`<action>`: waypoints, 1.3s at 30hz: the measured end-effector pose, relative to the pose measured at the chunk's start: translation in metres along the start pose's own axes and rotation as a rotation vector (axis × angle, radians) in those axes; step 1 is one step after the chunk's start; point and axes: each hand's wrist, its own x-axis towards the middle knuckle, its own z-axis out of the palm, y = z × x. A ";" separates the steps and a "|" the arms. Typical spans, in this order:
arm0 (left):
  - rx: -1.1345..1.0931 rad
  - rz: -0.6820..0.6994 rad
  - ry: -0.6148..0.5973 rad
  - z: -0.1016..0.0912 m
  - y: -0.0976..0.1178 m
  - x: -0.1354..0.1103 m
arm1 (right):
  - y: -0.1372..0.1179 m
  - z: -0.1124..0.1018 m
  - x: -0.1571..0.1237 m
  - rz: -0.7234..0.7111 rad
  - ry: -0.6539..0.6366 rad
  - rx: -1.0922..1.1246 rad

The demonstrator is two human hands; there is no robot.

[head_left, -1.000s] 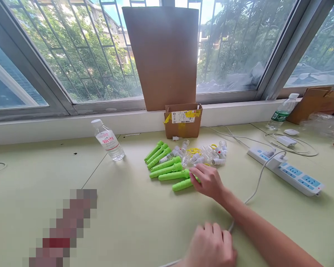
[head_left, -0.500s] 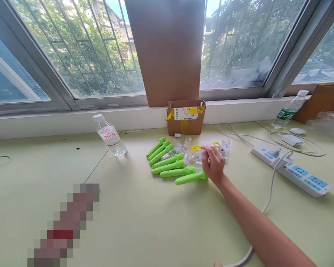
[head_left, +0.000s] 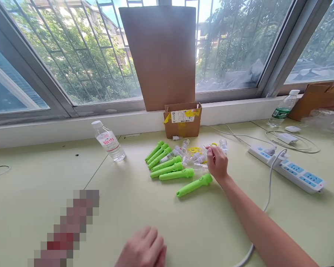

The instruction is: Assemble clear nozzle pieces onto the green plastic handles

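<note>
Several green plastic flashlight bodies (head_left: 167, 164) lie side by side on the pale green table (head_left: 128, 207), and one more green body (head_left: 194, 185) lies apart in front of them. Behind them is a cluster of small clear plastic parts (head_left: 187, 154) and yellow rings (head_left: 194, 150). My right hand (head_left: 217, 162) reaches into that cluster with fingers curled together; what they pinch is too small to make out. My left hand (head_left: 144, 250) rests at the bottom edge, fingers loosely stretched on the table, holding nothing.
A small open cardboard box (head_left: 183, 119) stands against the sill below a tall cardboard sheet (head_left: 164, 55). A water bottle (head_left: 108, 141) stands left of the parts. A power strip (head_left: 291, 170) with cables lies right, beyond it another bottle (head_left: 283, 108) and a cardboard box (head_left: 314, 98).
My right hand left the nearest green body and moved back into the clear parts. That body now lies further forward, apart from the row. My left hand shifted left along the bottom edge.
</note>
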 end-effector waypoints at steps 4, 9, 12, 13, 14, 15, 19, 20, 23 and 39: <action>0.016 -0.303 0.002 -0.011 -0.044 0.041 | 0.000 0.000 0.001 0.002 -0.004 -0.006; -0.013 -0.246 0.087 0.020 -0.043 0.115 | 0.003 0.000 0.000 -0.033 -0.039 -0.022; 0.053 -0.002 -0.029 0.039 -0.024 0.137 | 0.006 0.000 0.000 -0.038 -0.090 -0.063; 0.071 0.057 -0.070 0.042 -0.019 0.138 | 0.006 0.001 0.000 -0.040 -0.109 -0.081; 0.084 0.088 -0.105 0.044 -0.016 0.138 | 0.007 0.001 0.001 -0.043 -0.127 -0.098; 0.100 0.095 -0.128 0.045 -0.014 0.135 | 0.007 0.002 0.001 -0.048 -0.142 -0.112; 0.123 0.072 -0.157 0.038 -0.022 0.124 | 0.006 0.005 0.001 -0.066 -0.193 -0.142; 0.125 0.069 -0.159 0.035 -0.025 0.122 | 0.006 0.005 0.001 -0.069 -0.204 -0.145; 0.134 0.076 -0.168 0.032 -0.031 0.123 | 0.006 0.005 0.000 -0.070 -0.227 -0.160; 0.120 0.142 -0.102 0.049 -0.031 0.123 | 0.004 0.017 -0.012 -0.136 -0.360 -0.316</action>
